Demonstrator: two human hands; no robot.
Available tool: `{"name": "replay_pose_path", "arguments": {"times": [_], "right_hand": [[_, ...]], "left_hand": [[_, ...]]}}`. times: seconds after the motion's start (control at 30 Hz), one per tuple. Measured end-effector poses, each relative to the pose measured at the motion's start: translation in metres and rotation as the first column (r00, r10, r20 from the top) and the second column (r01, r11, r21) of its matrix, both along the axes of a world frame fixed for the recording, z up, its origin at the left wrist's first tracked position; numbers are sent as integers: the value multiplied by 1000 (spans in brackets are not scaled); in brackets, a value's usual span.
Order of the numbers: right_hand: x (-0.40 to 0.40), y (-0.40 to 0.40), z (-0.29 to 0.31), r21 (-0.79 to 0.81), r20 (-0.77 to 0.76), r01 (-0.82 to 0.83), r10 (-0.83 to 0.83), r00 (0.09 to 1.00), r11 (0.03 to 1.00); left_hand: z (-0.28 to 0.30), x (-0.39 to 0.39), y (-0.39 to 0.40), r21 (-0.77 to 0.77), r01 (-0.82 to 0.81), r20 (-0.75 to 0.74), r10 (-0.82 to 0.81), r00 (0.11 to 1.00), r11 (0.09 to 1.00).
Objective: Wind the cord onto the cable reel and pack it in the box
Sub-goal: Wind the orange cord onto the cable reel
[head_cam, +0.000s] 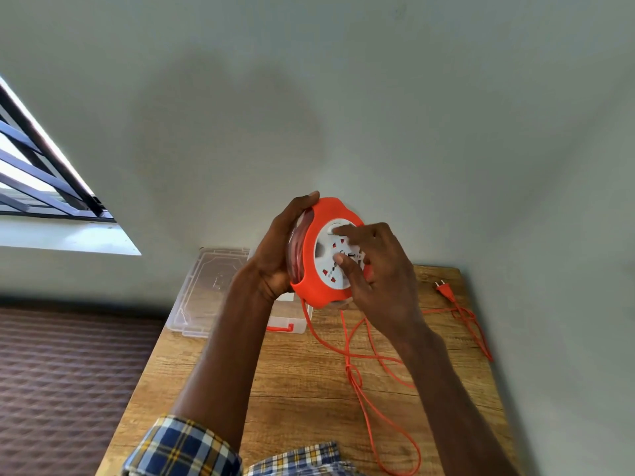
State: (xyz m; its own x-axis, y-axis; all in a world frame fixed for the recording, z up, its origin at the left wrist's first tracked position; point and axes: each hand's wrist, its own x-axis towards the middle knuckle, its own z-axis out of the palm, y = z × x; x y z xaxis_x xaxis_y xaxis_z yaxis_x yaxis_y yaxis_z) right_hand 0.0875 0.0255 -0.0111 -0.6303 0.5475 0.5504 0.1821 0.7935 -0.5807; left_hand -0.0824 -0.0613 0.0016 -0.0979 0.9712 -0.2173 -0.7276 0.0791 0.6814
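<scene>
Both hands up off the table, reel between them. Left hand (275, 259) wrapped round the back rim of the cable reel (319, 255), thumb over the top edge: likely a steadying hold, so the body stays put while the face turns. Right hand (374, 269) laid on the white socket face, fingers (343, 231) curled onto it, one fingertip set in a recess near the rim; reads as a cranking grip for winding. Some turns of cord already visible inside the reel by the left palm.

Below the hands, cord (357, 379) hanging slack from the reel's underside and looping loose over the wooden table (292, 407), free to feed upward. Out past the right hand, plug (443, 290) lying on the table at the cord's far end. Behind the left wrist, clear plastic box (292, 321) with its lid (209, 290) open, ready for packing.

No brand, label or legible writing anywhere.
</scene>
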Motion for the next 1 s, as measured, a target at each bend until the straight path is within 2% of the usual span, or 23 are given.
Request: {"name": "replay_pose_path", "arguments": {"times": [0.1,0.27,0.43,0.57,0.67,0.77,0.87,0.93,1.0], "right_hand": [[7,11,-3,62,127,-160,151,980,985],[7,11,-2,69,238,-180,159,958,981],[6,6,0,127,175,-59,36,984,990],[-2,-14,2,-81,15,160,-160,987,984],[-7,-18,1,-86,3,229,-229,973,970],[0,-8,-2,-1,36,166,-166,985,986],[6,6,-4,107,55,-23,17,998,994],[9,12,-4,133,97,-151,139,986,980],[9,15,-4,122,142,-198,180,973,973]], "left_hand": [[-3,-4,-2,-23,-31,-7,30,1000,999],[-4,-8,-5,-31,-35,-25,34,999,999],[0,-3,-5,-5,-27,-12,27,1000,1000],[6,3,0,23,-27,-33,28,999,999],[3,7,2,20,-23,-29,24,999,1000],[1,4,0,4,-36,-31,36,999,999],[2,0,-2,22,-28,-6,28,1000,999],[2,-1,-2,20,-19,-8,20,1000,1000],[-1,-2,-2,5,-14,-15,14,1000,1000]]}}
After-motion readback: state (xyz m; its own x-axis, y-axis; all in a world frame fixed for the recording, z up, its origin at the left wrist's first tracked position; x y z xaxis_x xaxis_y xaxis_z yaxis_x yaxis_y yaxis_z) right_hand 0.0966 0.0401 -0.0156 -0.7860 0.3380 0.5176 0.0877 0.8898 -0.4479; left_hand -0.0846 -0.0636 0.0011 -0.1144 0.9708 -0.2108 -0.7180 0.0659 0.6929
